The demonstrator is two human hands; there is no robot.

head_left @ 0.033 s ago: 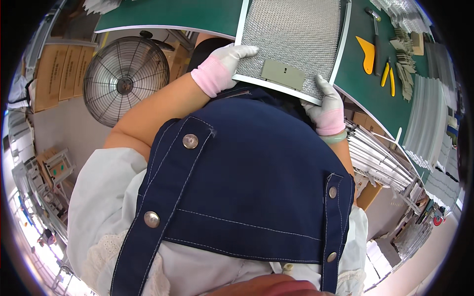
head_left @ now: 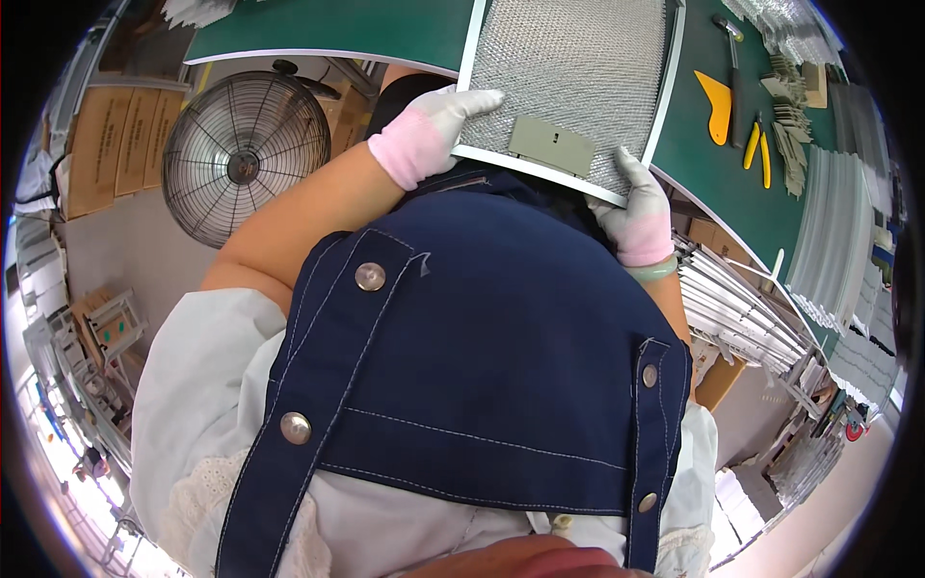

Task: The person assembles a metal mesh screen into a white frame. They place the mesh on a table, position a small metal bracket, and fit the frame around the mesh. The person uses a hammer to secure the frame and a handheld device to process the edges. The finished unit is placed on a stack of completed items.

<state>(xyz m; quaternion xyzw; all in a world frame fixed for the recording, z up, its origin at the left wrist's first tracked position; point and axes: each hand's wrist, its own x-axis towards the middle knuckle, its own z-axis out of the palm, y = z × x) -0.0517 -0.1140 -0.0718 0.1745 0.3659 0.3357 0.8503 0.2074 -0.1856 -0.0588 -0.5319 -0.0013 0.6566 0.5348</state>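
I've got left hand (head_left: 445, 118) and right hand (head_left: 644, 210) gripping the metal-mesh panel (head_left: 578, 63) over the green surface (head_left: 376, 27)'s edge, three sides already framed, grey-green plate (head_left: 551, 149) on top, though my feed crops whatever's left at the far end.

Green worktop (head_left: 347, 29) (white-edged), grey floor (head_left: 120, 241), bright light (head_left: 112, 489)

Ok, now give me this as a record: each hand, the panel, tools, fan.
left hand: gloved, holding the left edge of the mesh panel
right hand: gloved, holding its near right corner
panel: white-framed, grey-green plate near its near edge
tools: hammer, yellow scraper, yellow-handled pliers on green table
fan: black, caged, at left
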